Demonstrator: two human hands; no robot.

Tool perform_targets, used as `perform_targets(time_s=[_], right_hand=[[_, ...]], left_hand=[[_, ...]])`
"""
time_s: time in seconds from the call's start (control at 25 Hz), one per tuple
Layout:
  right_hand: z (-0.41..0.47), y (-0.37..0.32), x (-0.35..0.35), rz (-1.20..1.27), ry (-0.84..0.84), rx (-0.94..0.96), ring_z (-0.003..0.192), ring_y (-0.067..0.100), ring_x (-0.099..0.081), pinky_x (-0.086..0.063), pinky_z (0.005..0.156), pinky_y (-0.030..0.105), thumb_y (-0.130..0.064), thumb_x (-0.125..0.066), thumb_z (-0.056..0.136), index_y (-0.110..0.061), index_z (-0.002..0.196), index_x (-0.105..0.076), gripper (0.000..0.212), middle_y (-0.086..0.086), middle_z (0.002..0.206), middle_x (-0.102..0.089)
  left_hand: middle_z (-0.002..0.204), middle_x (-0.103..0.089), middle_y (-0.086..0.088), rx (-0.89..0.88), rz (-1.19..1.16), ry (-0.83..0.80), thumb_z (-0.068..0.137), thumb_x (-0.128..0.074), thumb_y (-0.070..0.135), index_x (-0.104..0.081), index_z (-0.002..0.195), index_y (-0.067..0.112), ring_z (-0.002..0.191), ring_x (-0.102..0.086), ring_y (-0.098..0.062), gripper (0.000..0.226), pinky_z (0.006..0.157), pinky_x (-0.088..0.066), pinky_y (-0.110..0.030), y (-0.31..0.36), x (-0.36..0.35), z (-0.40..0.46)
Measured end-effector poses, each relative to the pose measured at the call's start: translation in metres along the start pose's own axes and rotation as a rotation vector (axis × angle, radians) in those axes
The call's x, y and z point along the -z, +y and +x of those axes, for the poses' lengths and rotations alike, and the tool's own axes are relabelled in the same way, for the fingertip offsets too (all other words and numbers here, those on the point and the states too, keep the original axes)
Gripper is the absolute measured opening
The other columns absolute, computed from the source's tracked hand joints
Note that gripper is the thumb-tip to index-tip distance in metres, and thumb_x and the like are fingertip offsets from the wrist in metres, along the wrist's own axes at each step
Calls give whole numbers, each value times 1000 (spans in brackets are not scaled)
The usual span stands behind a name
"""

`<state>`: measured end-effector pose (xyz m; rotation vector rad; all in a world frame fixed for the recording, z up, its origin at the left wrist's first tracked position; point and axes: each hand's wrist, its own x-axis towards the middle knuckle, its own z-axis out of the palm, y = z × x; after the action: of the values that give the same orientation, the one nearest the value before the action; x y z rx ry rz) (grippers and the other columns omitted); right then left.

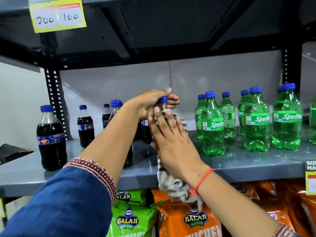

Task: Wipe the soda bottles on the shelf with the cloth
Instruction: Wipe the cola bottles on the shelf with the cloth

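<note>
A dark cola bottle [145,132] with a blue cap stands on the grey shelf [239,161] at the middle. My left hand [152,103] grips it around the neck and cap. My right hand [169,134] lies flat against the bottle's side and presses a striped cloth [172,183] onto it; the cloth hangs down past the shelf edge. The fingers look blurred. More cola bottles [51,137] stand to the left. Several green Sprite bottles [212,125] stand to the right.
Green [131,218] and orange [193,219] Balaji wafer bags fill the shelf below. A yellow price tag [58,14] hangs from the shelf above. Black perforated uprights [54,101] frame the bay. Another yellow tag [310,178] sits at the right shelf edge.
</note>
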<state>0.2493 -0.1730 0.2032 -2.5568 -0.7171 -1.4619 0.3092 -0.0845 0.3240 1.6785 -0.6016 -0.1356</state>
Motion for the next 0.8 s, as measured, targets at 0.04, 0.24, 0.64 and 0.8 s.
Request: perform_targets(time_s=[0.04,0.24,0.64,0.8], right_hand=[[1,2,1,5,2,-16,125,24,39,24,104,34,-22,-37,96,-17,144,3,63,-3,140,30],[-1,5,4,-4,-43,2,125,25,38,18,107,36,-19,-38,96,-17,144,3,63,-2,139,30],[-2,5,5,6,-73,-48,121,23,44,20,106,36,-11,-38,95,-17,144,6,66,-2,140,35],[-8,-3,-1,15,-106,-23,122,24,43,24,103,36,-2,-40,88,-15,144,2,71,-2,136,36]], left_hand=[[111,-66,-8,14,18,5,92,-42,28,-62,102,2,96,-65,-14,34,73,-57,-20,1,-1,1],[112,-65,-10,18,20,8,92,-43,28,-62,100,1,95,-65,-17,34,75,-56,-20,1,-1,3],[112,-66,-9,23,34,1,92,-43,29,-62,103,3,93,-67,-15,34,73,-57,-20,0,-1,3],[110,-66,-9,1,-10,7,91,-44,28,-63,100,1,82,-70,-12,34,68,-57,-19,-1,1,5]])
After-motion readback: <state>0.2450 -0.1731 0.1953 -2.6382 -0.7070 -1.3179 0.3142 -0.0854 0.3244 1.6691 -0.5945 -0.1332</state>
